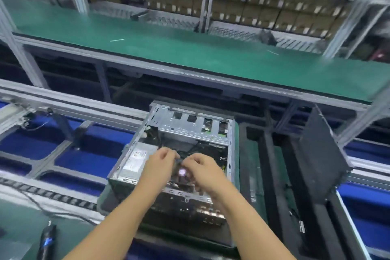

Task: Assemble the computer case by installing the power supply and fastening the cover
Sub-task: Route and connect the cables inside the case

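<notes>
An open metal computer case [191, 131] lies on its side on the conveyor in front of me. A grey power supply [135, 159] with a white label sits in its left side. My left hand [157, 164] and my right hand [202, 170] meet over the middle of the case, and both pinch a black cable [179, 160] between the fingertips. Below the hands, a small bright reflection shows on a part inside the case, and the hands hide the rest of it. A dark side cover [320, 158] leans upright to the right of the case.
A black electric screwdriver [47, 240] lies on the green bench at the lower left. Blue trays [80, 160] and grey rails run along the left. A green shelf [190, 53] spans above the line, with stacked brown boxes [263, 12] behind it.
</notes>
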A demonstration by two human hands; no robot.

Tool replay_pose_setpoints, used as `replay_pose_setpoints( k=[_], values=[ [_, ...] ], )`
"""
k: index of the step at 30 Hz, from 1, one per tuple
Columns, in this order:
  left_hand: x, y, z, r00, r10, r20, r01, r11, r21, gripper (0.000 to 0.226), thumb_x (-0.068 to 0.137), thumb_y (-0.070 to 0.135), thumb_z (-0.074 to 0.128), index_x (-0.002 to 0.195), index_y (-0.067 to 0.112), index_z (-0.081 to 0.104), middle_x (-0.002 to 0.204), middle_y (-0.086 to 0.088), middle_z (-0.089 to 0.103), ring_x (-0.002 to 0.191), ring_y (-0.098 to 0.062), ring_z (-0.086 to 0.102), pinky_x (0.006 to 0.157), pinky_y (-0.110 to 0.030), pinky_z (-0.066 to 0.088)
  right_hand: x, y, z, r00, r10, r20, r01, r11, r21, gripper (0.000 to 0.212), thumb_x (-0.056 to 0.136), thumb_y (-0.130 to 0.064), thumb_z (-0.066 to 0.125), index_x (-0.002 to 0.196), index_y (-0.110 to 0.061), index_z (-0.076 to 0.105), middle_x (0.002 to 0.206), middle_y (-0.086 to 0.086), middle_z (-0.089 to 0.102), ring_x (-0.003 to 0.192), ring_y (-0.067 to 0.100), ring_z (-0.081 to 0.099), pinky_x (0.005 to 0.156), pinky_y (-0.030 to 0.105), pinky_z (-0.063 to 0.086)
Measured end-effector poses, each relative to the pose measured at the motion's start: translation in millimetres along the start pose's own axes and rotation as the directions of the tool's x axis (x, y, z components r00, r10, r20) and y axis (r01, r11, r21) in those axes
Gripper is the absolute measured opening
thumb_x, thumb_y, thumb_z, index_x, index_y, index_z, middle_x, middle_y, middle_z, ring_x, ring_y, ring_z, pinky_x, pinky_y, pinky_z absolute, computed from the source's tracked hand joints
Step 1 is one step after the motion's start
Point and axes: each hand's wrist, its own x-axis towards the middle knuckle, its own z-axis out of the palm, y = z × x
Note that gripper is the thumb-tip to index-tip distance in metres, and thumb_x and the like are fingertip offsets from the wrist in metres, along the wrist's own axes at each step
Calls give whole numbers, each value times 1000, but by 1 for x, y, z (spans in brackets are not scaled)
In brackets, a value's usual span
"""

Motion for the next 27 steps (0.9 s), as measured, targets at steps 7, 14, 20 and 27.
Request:
replay_pose_setpoints(
  k=[7,14,20,27],
  values=[
    [23,32,62,974,34,225,-61,991,116,15,80,43,52,75,40,66,68,11,69,64,-17,64,61,-37,50,5,25,-80,992,22,-123,-20,1000,24,12,99,-28,60,94,-20,69,62,-13,60,54,10,47,52,24,39],
    [54,36,132,873,47,485,-152,972,179,15,79,44,50,79,43,65,76,9,73,75,-20,71,76,-45,57,13,59,-120,935,133,-328,-116,991,70,9,98,-26,60,95,-25,69,80,-7,67,69,14,57,70,33,46],
    [57,37,213,719,67,692,-254,952,171,19,78,41,49,81,34,66,84,12,73,86,-13,71,87,-41,57,1,106,-159,804,261,-534,-178,963,204,17,98,-14,57,101,-23,70,93,3,72,75,14,60,70,32,51],
    [42,23,305,600,-82,796,-276,912,303,16,94,31,48,100,33,62,87,13,64,38,-2,48,47,-18,38,-27,197,-230,590,436,-679,-482,865,138,26,103,-5,46,112,-17,67,111,7,70,89,21,66,82,37,56]
  ],
)
